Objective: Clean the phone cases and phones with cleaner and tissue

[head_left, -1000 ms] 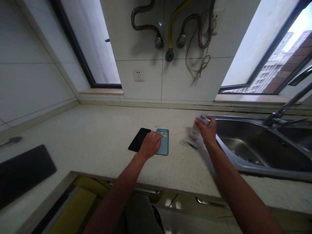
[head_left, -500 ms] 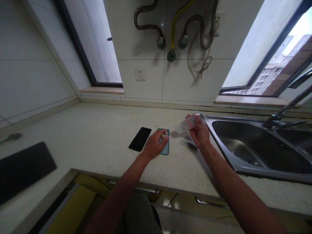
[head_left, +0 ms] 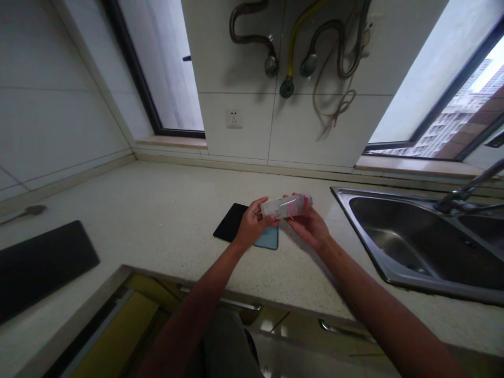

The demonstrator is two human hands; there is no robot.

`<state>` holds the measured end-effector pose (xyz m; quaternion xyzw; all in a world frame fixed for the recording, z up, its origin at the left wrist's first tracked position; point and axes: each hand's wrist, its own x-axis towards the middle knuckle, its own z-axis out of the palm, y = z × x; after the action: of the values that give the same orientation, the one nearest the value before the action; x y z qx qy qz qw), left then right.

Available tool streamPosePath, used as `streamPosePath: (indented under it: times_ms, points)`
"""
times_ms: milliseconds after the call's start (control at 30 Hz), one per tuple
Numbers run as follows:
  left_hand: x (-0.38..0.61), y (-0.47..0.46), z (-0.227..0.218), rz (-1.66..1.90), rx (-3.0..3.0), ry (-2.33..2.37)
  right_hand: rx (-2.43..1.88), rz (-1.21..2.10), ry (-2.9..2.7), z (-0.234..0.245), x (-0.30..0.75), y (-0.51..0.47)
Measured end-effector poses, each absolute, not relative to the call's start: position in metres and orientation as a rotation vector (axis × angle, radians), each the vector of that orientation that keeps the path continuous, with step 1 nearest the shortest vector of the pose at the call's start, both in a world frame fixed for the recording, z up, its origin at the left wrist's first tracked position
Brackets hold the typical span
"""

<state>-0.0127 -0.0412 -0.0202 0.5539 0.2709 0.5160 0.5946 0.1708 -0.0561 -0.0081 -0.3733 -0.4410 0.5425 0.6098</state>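
Observation:
Both my hands hold a small clear packet with pink print [head_left: 285, 206] above the countertop [head_left: 157, 210]. My left hand [head_left: 252, 226] pinches its left end. My right hand [head_left: 309, 226] grips it from below and from the right. Under the hands lies a teal phone case [head_left: 268, 239], partly hidden. A black phone [head_left: 230, 221] lies flat just left of the case.
A steel sink [head_left: 413, 241] with a tap [head_left: 468, 191] fills the right. A black hob panel [head_left: 39, 262] sits at the left counter edge, a spoon [head_left: 25, 211] behind it. Hoses [head_left: 291, 58] and a socket [head_left: 234, 118] are on the tiled back wall.
My right hand brought the packet from beside the sink leftward over the case. My left hand lifted off the teal case and took the packet's left end.

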Motion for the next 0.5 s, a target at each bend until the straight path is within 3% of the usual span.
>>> streamPosePath:
  times_ms: [300, 500]
  points:
    - [-0.020, -0.038, -0.027, 1.248, 1.350, 0.610, -0.924, 1.306, -0.968, -0.011, 0.172, -0.054]
    - [-0.021, -0.039, -0.028, 1.239, 1.513, 0.812, -0.973, 1.156, -0.858, 0.003, 0.170, -0.060]
